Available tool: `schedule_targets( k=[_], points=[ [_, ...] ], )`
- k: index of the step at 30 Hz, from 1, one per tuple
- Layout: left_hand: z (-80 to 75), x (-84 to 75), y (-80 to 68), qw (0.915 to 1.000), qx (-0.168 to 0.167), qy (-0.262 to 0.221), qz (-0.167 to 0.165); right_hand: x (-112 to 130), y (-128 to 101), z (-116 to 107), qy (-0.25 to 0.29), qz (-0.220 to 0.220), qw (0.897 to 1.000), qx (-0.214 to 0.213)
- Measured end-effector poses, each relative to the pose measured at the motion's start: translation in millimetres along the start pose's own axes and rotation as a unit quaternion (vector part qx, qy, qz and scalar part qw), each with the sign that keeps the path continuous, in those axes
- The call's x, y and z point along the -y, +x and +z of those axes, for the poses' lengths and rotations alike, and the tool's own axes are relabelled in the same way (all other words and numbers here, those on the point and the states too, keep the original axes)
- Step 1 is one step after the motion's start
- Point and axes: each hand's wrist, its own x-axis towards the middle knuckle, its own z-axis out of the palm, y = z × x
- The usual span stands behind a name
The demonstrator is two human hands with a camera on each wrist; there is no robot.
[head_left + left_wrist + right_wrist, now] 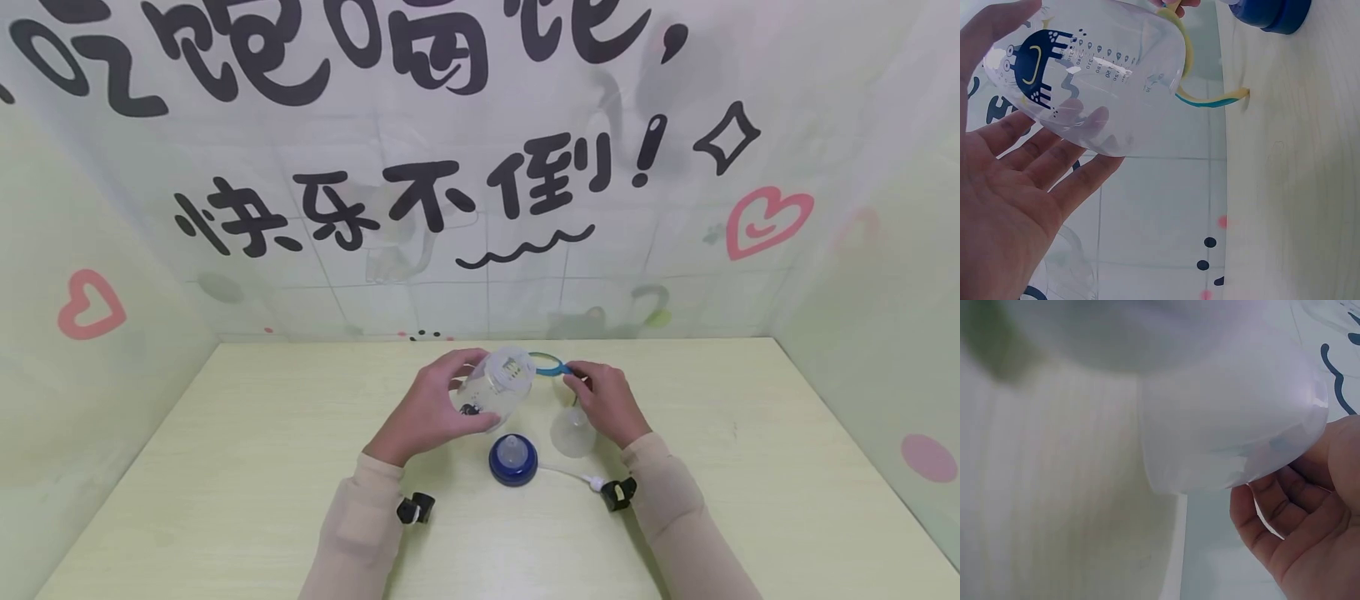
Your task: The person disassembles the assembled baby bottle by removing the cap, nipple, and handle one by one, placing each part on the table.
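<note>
My left hand (431,404) grips a clear baby bottle (487,396), tilted above the table, thumb on one side and fingers on the other. A dark cartoon animal and measuring marks show on the bottle in the left wrist view. My right hand (609,400) pinches a blue and yellow bottle handle (550,365) right at the bottle's end. The handle's other curved arm (1213,100) points toward the table. In front of the hands, a dark blue collar with a clear teat (513,458) sits on the table. A translucent domed cap (574,433) stands below my right hand.
A thin white straw with a thicker end (594,482) extends right from the blue collar along the pale wooden table (247,467). Printed wall sheets (420,300) enclose the table at the back and both sides. Small black cameras (415,508) are fixed at both wrists.
</note>
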Motion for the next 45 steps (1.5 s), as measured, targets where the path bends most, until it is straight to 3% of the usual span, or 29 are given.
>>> schedule_targets(
  k=[14,31,36,39,45],
  points=[
    [-0.8,-3.1,-1.4,1.0,-0.003,-0.001,0.0,-5,-2,-1,0.002,0.054,0.997,0.047],
    [-0.5,-0.6,-0.6,1.0,-0.002,-0.001,-0.007,-2,-1,-6,-0.01,0.087,0.994,0.071],
    [1.1,2.0,1.3,0.9997,-0.018,-0.016,-0.008,14,-4,-15,-0.038,0.057,0.998,0.015],
    [2.6,4.7,2.8,0.9989,-0.029,-0.036,-0.009,31,-6,-19,-0.026,0.02,0.999,-0.021],
    [4.4,9.8,2.6,0.9962,-0.035,-0.074,-0.029,65,-13,-11,0.019,-0.076,0.997,-0.007]
  ],
)
